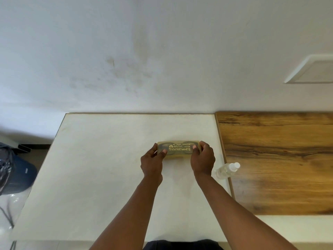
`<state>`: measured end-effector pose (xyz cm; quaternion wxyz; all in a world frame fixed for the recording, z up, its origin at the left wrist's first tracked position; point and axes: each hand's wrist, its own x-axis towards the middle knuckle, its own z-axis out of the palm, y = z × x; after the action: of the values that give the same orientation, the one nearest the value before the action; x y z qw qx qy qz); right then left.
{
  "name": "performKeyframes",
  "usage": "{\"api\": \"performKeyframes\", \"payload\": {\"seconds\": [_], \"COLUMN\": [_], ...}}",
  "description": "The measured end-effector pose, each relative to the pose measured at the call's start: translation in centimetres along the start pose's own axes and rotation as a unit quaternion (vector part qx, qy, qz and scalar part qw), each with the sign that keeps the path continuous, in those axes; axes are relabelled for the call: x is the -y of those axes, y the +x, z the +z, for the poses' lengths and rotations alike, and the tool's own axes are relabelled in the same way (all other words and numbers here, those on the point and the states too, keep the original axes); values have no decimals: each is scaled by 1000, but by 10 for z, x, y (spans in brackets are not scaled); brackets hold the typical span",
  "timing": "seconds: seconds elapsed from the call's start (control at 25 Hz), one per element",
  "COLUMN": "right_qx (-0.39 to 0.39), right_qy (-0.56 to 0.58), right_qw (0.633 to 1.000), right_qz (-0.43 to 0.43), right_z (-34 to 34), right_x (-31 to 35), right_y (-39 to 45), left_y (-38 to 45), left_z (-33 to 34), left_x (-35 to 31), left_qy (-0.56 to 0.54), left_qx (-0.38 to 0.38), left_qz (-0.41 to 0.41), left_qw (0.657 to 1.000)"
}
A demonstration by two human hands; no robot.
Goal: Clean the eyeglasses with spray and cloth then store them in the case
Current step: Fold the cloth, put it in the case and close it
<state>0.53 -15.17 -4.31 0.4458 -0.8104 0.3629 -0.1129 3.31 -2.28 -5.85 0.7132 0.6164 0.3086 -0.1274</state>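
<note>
Presently, head view, the only one: one translucent yellowish case (178, 149) with gold print lies on the white table (100, 168), and one pair of dark-framed eyeglasses (177, 147) shows through its lid, so the glasses are inside and the lid looks down. Your left hand (152, 162) grips the case's left end, thumb on top and fingers curled round the far edge; your right hand (202, 159) grips the right end the same way. Neither hand holds anything else. One clear spray bottle (227, 170) with a white cap lies on its side just right of your right hand, near the seam with the wooden surface (279, 159). Cloth: none visible, count zero; it may be out of view or hidden. Step in hand, as judged: either opening the case to take the glasses out or pressing it shut for storage; which of the two cannot be told. If opening, the next move calls for lifting the lid with the thumbs while steadying the base.
</note>
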Motion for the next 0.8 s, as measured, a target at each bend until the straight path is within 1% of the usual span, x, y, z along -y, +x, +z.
{"api": "performKeyframes", "payload": {"seconds": [0.16,0.36,0.8], "right_qx": [-16,-15,6], "right_qy": [20,25,27], "right_qw": [1000,1000,1000], "right_qz": [3,-4,4], "right_z": [-4,-7,-10], "right_x": [-12,-19,-23], "right_y": [-19,-33,-36], "left_y": [-18,-32,-39], "left_z": [-12,-20,-19], "left_x": [14,21,16], "left_qy": [-64,-101,-51], "left_qx": [0,-14,-25], "left_qz": [-15,-21,3], "left_qw": [998,995,998]}}
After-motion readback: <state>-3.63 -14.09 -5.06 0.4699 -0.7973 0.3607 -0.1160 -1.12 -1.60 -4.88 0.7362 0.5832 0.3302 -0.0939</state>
